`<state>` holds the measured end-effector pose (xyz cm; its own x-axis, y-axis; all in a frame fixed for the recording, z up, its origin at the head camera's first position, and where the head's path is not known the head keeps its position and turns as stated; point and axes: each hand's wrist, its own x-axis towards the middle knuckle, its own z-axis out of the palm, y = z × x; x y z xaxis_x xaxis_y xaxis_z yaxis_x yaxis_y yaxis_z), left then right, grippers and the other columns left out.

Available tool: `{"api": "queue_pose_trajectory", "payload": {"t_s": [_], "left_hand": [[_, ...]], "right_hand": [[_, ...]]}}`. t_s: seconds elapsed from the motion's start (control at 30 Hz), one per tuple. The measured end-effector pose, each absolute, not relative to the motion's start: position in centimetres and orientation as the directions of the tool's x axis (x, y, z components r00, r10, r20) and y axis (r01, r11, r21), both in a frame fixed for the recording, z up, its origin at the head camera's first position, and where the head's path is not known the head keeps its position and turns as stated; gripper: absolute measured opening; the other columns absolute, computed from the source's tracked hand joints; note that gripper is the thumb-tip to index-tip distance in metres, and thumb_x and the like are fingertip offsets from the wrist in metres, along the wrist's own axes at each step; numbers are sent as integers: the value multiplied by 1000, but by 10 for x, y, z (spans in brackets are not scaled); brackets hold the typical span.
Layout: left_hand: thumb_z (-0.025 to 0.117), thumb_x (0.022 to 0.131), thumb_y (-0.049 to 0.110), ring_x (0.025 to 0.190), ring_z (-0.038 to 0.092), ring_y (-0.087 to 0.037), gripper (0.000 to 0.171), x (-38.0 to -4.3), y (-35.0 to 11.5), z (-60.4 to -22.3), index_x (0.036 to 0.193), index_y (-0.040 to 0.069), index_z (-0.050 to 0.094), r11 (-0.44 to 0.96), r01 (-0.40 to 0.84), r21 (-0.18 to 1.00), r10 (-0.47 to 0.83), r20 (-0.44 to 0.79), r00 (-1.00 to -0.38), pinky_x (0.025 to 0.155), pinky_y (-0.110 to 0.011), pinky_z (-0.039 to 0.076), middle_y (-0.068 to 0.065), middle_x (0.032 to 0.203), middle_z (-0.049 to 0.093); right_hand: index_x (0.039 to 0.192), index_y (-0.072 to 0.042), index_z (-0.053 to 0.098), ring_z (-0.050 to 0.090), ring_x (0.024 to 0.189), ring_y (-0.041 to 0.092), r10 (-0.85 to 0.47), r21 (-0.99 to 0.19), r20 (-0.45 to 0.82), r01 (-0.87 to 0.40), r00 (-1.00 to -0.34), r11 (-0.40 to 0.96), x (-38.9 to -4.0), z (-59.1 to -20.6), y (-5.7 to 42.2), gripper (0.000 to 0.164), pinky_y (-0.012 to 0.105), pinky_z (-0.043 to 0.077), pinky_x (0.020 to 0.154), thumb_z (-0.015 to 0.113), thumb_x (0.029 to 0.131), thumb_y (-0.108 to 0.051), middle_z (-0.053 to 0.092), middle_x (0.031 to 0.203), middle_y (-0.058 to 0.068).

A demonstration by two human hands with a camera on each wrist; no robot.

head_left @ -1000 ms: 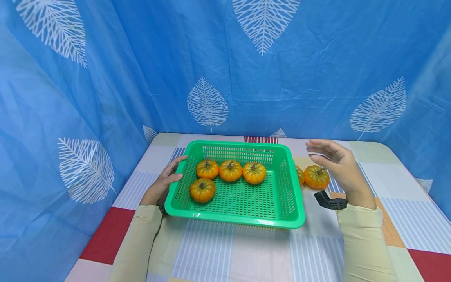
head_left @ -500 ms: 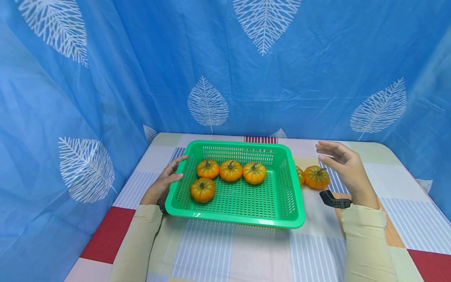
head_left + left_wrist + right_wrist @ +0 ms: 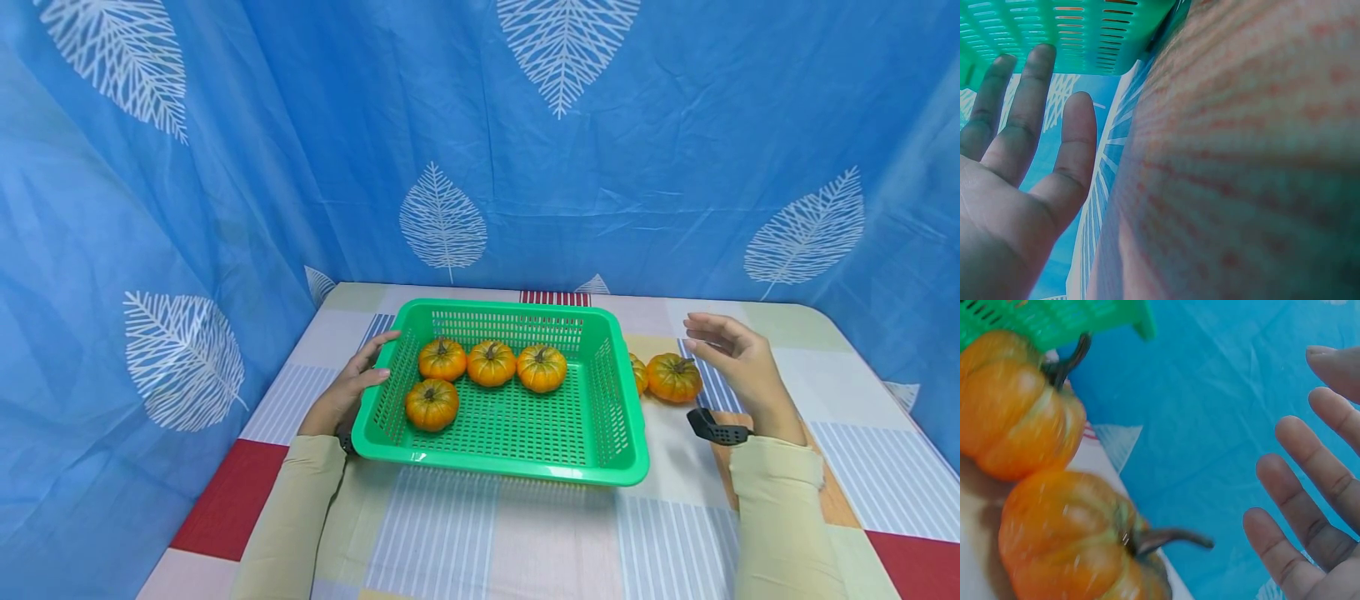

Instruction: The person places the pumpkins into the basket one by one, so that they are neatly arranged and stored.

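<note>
A green plastic basket (image 3: 495,469) stands on the table, with several small orange pumpkins (image 3: 491,363) inside toward its back left. My left hand (image 3: 341,398) is at the basket's left side; in the left wrist view its fingers (image 3: 1025,112) extend toward the slotted wall, and whether they touch it is unclear. Just right of the basket sit two more pumpkins: the nearer one (image 3: 675,377) in full sight, the other (image 3: 639,373) partly behind the basket wall. My right hand (image 3: 742,367) hovers to their right with fingers loosely bent, holding nothing. Both pumpkins show brown stems in the right wrist view.
A patchwork-patterned cloth (image 3: 555,533) covers the table. Blue curtains (image 3: 675,167) with white leaf prints hang behind the table and along the left side. Each wrist wears a black device, such as the right wrist camera (image 3: 716,427).
My right hand has shifted to the right, away from the basket, and dipped slightly. My left hand, the basket and the pumpkins stay where they were.
</note>
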<state>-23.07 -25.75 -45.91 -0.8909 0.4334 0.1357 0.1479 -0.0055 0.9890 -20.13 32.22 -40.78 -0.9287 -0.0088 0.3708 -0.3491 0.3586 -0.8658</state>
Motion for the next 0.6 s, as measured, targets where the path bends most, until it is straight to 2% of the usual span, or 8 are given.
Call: {"api": "queue_pose_trajectory", "payload": {"t_s": [0.2, 0.4, 0.53, 0.6], "left_hand": [[59, 104, 25, 126, 56, -8, 73, -231, -257, -459, 168, 7, 30, 18, 164, 986, 423, 141, -895, 100, -26, 54, -34, 168, 24], [59, 104, 26, 126, 57, -9, 75, -231, -257, -458, 169, 6, 27, 7, 142, 990, 428, 126, -895, 101, -27, 54, -33, 168, 25], [58, 106, 25, 125, 59, -9, 72, -230, -257, -459, 169, 9, 29, -20, 134, 991, 436, 129, -891, 101, -28, 55, -33, 167, 25], [58, 106, 24, 125, 59, -9, 69, -230, -258, -459, 169, 11, 30, -30, 139, 990, 442, 138, -886, 102, -29, 56, -34, 167, 25]], "right_hand": [[137, -16, 69, 60, 111, -4, 10, -866, 327, -295, -945, 405, -203, -420, 331, 31, 4, 46, 93, 69, 107, -11, 65, 120, -27], [145, -9, 64, 57, 112, -6, 12, -885, 230, -204, -973, 418, -205, -433, 340, 38, 5, 47, 89, 69, 108, -19, 63, 122, -28], [152, -12, 58, 54, 114, -5, 15, -896, 130, -111, -991, 429, -206, -441, 346, 46, 7, 47, 88, 68, 109, -27, 61, 129, -21], [155, -13, 56, 53, 115, -4, 22, -898, 87, -69, -996, 434, -206, -446, 347, 50, 10, 50, 92, 67, 110, -32, 60, 135, -14]]}}
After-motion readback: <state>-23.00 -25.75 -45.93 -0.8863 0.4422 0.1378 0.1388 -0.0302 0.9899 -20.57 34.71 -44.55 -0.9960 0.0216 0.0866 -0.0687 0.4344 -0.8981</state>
